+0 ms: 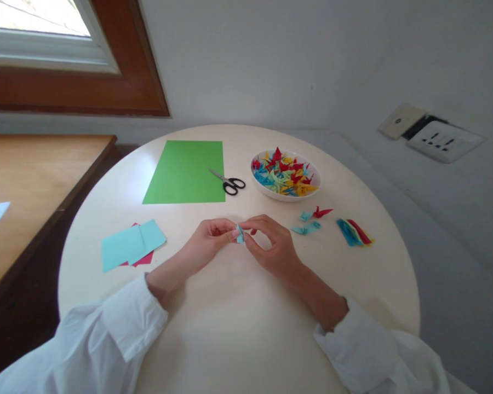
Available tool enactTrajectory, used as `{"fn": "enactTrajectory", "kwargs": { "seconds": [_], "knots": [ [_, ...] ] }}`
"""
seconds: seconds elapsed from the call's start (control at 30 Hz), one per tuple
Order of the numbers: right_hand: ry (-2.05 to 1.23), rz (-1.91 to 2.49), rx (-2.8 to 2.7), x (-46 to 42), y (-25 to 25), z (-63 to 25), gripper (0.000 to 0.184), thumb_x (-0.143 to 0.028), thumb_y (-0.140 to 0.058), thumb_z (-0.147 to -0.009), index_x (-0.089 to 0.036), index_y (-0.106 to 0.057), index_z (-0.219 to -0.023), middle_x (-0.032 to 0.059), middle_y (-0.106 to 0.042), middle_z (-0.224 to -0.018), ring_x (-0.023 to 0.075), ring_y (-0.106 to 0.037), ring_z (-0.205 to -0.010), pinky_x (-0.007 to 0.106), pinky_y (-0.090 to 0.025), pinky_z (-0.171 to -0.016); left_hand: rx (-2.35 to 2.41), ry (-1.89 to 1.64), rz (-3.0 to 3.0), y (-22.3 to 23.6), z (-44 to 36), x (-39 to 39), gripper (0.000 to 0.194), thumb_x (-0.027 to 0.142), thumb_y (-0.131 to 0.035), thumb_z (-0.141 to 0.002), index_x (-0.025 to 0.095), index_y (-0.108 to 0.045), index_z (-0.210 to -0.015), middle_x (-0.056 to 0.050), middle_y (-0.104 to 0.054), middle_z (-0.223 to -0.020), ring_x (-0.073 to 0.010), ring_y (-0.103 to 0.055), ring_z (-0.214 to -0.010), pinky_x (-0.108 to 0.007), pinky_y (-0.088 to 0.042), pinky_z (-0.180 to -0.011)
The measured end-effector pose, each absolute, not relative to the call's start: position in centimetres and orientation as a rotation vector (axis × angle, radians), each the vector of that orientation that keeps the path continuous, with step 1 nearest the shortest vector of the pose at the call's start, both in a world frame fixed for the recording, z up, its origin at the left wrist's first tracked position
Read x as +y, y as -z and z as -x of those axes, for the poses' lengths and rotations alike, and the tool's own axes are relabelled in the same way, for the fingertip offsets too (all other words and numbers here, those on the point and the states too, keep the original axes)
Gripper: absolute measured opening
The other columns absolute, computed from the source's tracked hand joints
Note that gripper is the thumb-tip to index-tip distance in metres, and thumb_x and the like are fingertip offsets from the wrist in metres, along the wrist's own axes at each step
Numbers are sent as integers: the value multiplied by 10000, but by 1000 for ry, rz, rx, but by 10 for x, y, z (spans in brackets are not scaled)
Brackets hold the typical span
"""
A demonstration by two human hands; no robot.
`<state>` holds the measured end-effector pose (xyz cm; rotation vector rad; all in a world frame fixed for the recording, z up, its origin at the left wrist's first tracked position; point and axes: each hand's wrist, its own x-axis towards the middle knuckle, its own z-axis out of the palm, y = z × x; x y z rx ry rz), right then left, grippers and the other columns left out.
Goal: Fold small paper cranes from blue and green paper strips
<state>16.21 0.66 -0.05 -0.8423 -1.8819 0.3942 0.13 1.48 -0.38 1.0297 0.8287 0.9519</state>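
Between my two hands, over the middle of the table, is a small folded piece of light blue paper [240, 234]. My left hand [211, 235] pinches it from the left with thumb and forefinger. From the right, my right hand [273, 241] has its thumb and forefinger closed at the paper's other edge. The fingers cover part of the fold. To the right of my right hand lie a red paper crane [322, 212] and light blue folded paper pieces [307, 228].
A white bowl [267, 191] of colourful paper cranes stands at the back. Black-handled scissors [230, 185] overlap a green sheet [184, 172]. Light blue and red paper squares [127, 243] lie left, folded coloured strips [355, 232] right. A wall socket [443, 141] is beyond the round table [238, 328].
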Motion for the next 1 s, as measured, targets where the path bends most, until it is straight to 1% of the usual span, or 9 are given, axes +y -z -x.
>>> {"fn": "enactTrajectory", "kwargs": {
  "seconds": [0.13, 0.27, 0.53, 0.73, 1.0],
  "knots": [
    [-424, 857, -1896, 10, 2, -165, 128, -126, -544, -768, -208, -597, -850, 21, -651, -771, 128, -588, -677, 261, -498, -591, 841, -933, -1069, 6, 0, 16, 238, 361, -757, -643, 139, -678, -673, -10, -631, -653, -108, -555, -645, -238, -435, -680],
    [-428, 879, -1905, 12, 4, -166, 96, -139, -544, -768, -212, -580, -819, 11, -639, -752, 124, -578, -664, 260, -492, -588, 865, -928, -1102, 7, 0, 17, 252, 379, -744, -654, 137, -678, -676, -19, -635, -656, -121, -563, -653, -254, -443, -688],
    [-387, 885, -1880, 12, 7, -165, 98, -126, -547, -767, -207, -597, -790, 8, -643, -717, 121, -583, -641, 251, -487, -576, 879, -942, -1099, 6, -1, 16, 267, 391, -748, -645, 135, -692, -694, -26, -645, -670, -125, -566, -673, -249, -444, -693],
    [-413, 951, -1838, 11, 8, -163, 78, -155, -556, -771, -209, -607, -748, 6, -657, -701, 122, -584, -609, 251, -487, -571, 919, -955, -1086, 4, -3, 15, 297, 412, -761, -614, 132, -692, -687, -32, -644, -657, -129, -566, -653, -257, -450, -675],
    [-325, 939, -1894, 9, 6, -162, 98, -149, -509, -800, -216, -576, -772, 14, -649, -711, 127, -591, -632, 250, -493, -584, 920, -984, -1048, 1, -5, 14, 282, 389, -771, -598, 133, -686, -681, -25, -644, -649, -122, -568, -637, -256, -458, -668]
  ]
}}
